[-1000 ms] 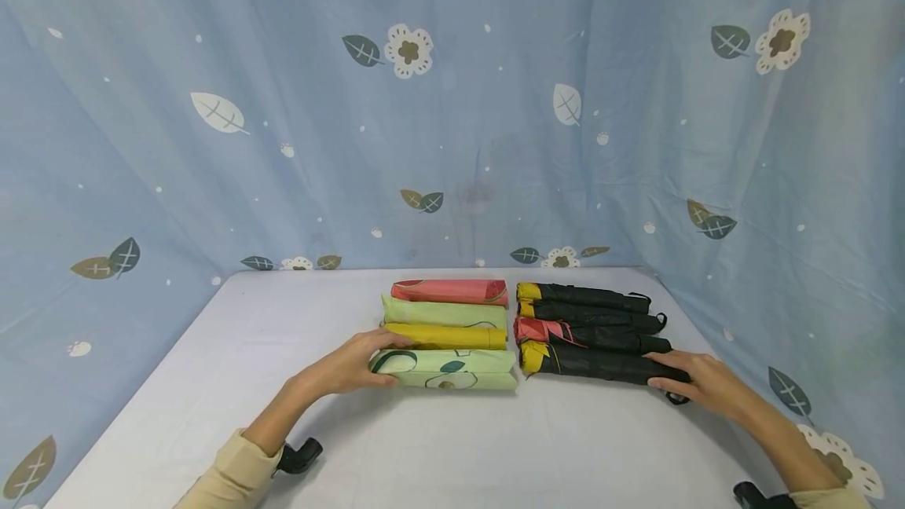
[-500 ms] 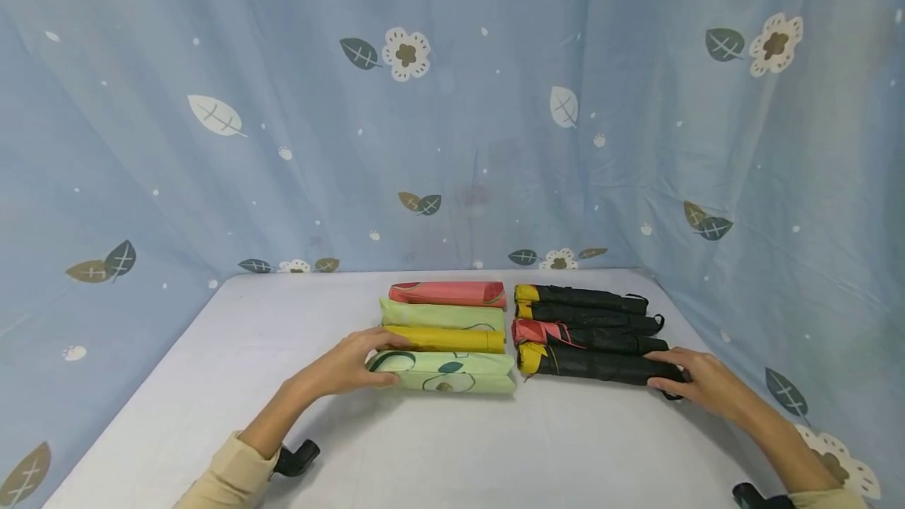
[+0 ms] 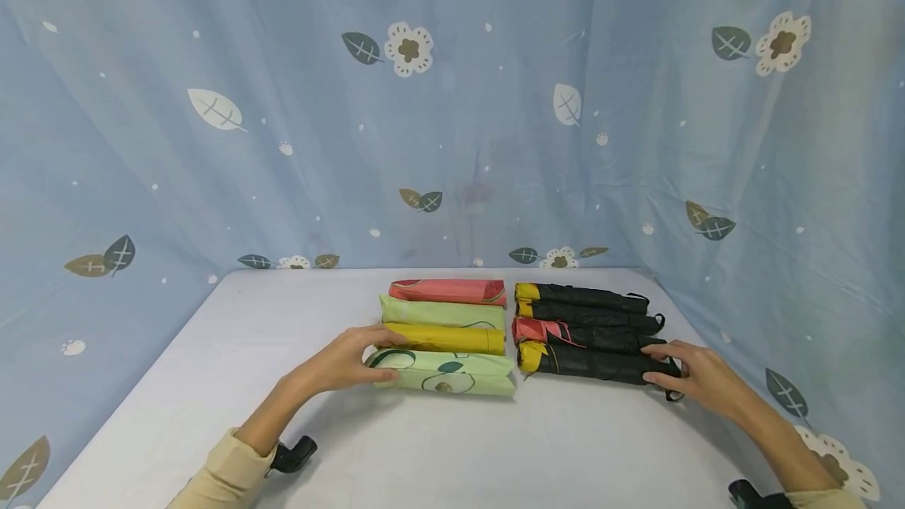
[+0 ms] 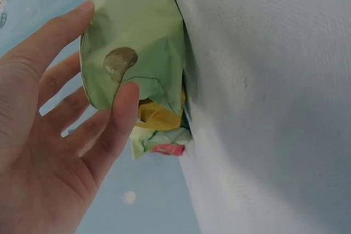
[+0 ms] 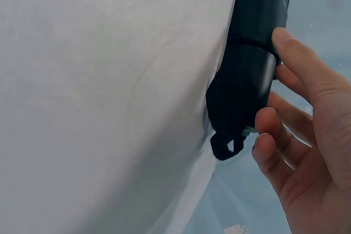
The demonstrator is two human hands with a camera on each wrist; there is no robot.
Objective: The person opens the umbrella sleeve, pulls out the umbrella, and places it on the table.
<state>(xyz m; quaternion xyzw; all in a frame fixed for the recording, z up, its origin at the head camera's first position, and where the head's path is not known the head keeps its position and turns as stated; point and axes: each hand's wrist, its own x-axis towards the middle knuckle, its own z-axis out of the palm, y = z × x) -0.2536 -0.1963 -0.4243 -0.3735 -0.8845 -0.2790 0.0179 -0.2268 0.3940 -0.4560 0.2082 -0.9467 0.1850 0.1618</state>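
Observation:
Two rows lie side by side in the head view. The left row holds several flattened fabric pouches; nearest is a green avocado-print one (image 3: pixel 452 373). My left hand (image 3: pixel 357 358) holds its left end, thumb on the near side and fingers on the far side. Several folded umbrellas make up the right row, black with coloured ends. My right hand (image 3: pixel 696 375) grips the right end of the nearest umbrella (image 3: pixel 601 364), which has a yellow end. In the right wrist view, the thumb touches that umbrella (image 5: pixel 249 64), and a loop hangs from its end. Its far-side fingers are partly hidden.
Behind the avocado pouch lie a yellow pouch (image 3: pixel 452 338), a plain light green one (image 3: pixel 445 313) and a red one (image 3: pixel 445 291). A red-ended umbrella (image 3: pixel 594 336) lies behind the held umbrella. A blue curtain (image 3: pixel 452 140) borders the white table (image 3: pixel 495 454).
Both hands stay at the same ends. My right hand has shifted slightly left, and the pouches and umbrellas look almost unmoved.

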